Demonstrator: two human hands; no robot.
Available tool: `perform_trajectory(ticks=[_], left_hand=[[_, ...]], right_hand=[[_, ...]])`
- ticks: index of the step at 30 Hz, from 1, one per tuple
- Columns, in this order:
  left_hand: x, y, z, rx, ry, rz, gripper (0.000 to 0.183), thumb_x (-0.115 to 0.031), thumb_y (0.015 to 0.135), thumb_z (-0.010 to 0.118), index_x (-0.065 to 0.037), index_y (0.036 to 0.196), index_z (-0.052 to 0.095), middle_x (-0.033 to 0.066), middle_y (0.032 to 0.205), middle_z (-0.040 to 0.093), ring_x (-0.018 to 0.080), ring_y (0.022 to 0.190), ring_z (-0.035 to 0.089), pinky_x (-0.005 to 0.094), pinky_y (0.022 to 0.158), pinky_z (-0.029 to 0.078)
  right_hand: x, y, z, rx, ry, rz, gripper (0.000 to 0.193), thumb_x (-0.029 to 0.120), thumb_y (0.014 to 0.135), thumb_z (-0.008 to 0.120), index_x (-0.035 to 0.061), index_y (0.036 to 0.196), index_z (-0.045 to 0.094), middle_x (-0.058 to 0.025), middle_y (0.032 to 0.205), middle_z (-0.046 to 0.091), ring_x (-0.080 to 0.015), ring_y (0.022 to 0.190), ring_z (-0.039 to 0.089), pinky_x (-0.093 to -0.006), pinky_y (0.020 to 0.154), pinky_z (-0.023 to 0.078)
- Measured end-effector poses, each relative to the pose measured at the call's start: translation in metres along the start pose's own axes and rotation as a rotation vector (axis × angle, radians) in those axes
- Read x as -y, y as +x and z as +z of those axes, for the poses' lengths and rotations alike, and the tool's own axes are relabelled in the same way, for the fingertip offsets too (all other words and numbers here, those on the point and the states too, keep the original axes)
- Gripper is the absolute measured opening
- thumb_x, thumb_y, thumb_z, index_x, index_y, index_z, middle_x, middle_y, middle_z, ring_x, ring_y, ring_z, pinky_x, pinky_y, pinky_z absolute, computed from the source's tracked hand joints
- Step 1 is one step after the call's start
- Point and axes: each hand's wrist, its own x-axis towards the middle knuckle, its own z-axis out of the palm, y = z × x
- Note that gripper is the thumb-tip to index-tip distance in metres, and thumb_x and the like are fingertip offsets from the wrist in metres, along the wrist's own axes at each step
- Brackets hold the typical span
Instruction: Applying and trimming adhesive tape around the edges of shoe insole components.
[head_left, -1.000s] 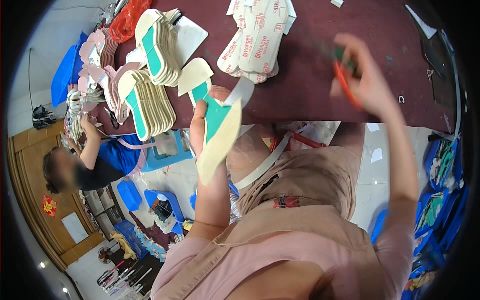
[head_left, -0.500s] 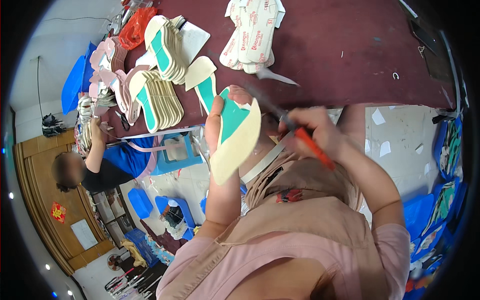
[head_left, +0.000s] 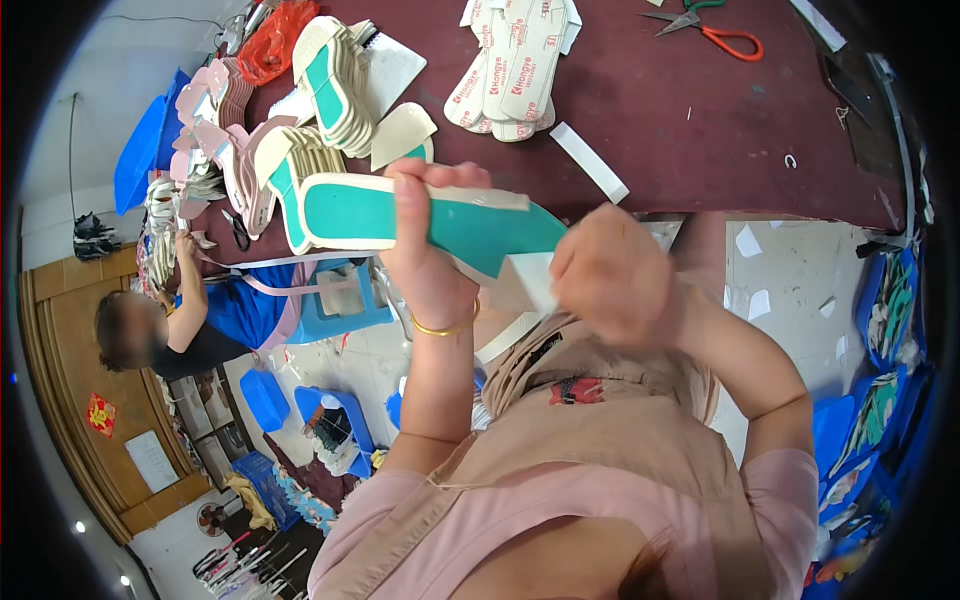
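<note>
My left hand (head_left: 432,245) is closed round the middle of a shoe insole (head_left: 348,213), its teal face with a cream rim turned up. My right hand (head_left: 618,275), blurred by motion, is closed at the insole's right end. A thin white flap (head_left: 530,278) runs from that end into its fingers. Beyond my left hand lies another cream and teal insole (head_left: 404,135). Further off on the table rest scissors (head_left: 700,25) with an orange and a green handle. A white strip (head_left: 590,162) lies near the table's front edge.
Stacks of cream and teal insoles (head_left: 335,85) and pink pieces (head_left: 225,150) fill the left of the maroon table (head_left: 690,130). White printed insole-shaped pieces (head_left: 510,75) lie at the back. A co-worker (head_left: 205,300) sits at the left. Blue bins (head_left: 885,300) stand at the right.
The scissors have gone from my right hand to the table. The insole has swung level in my left hand, and my right hand has moved onto its white flap.
</note>
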Motion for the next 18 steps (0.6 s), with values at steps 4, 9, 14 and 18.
perform_trajectory(ticks=[4, 9, 14, 18], left_hand=[[-0.004, -0.007, 0.013, 0.122, 0.084, -0.068, 0.020, -0.022, 0.090, 0.055, -0.004, 0.099, 0.052, 0.0055, 0.083, 0.058, 0.0225, 0.081, 0.060, 0.0392, 0.077, 0.049], [-0.003, -0.012, 0.018, 0.102, 0.098, -0.252, 0.025, -0.021, 0.087, 0.058, -0.002, 0.103, 0.052, 0.0095, 0.085, 0.061, 0.0247, 0.080, 0.062, 0.0390, 0.074, 0.052], [0.003, -0.013, 0.023, 0.204, -0.082, -0.506, 0.055, -0.043, 0.090, 0.047, -0.002, 0.127, 0.040, 0.0158, 0.103, 0.061, 0.0279, 0.095, 0.061, 0.0414, 0.081, 0.051], [0.015, 0.016, -0.019, 0.243, -0.287, -0.525, 0.067, -0.061, 0.089, 0.033, -0.003, 0.123, 0.040, 0.0120, 0.101, 0.060, 0.0254, 0.093, 0.060, 0.0397, 0.078, 0.050]], right_hand=[[-0.012, 0.034, -0.023, 0.007, 0.697, 1.151, 0.019, 0.016, 0.085, 0.061, 0.0023, 0.072, 0.059, -0.0041, 0.060, 0.050, -0.0080, 0.056, 0.051, -0.0248, 0.050, 0.040], [-0.032, 0.010, -0.010, 0.387, 0.394, 0.782, 0.037, 0.033, 0.084, 0.065, 0.0011, 0.064, 0.062, -0.0024, 0.053, 0.056, -0.0078, 0.052, 0.053, -0.0244, 0.047, 0.040], [-0.008, -0.027, 0.019, 0.180, 1.163, 1.225, 0.039, 0.037, 0.083, 0.065, -0.0007, 0.072, 0.067, -0.0010, 0.061, 0.060, -0.0065, 0.056, 0.053, -0.0231, 0.051, 0.041], [-0.020, -0.040, 0.015, 0.494, 0.955, 1.359, 0.039, 0.036, 0.083, 0.065, -0.0012, 0.074, 0.066, -0.0008, 0.069, 0.061, -0.0052, 0.061, 0.053, -0.0220, 0.054, 0.042]])
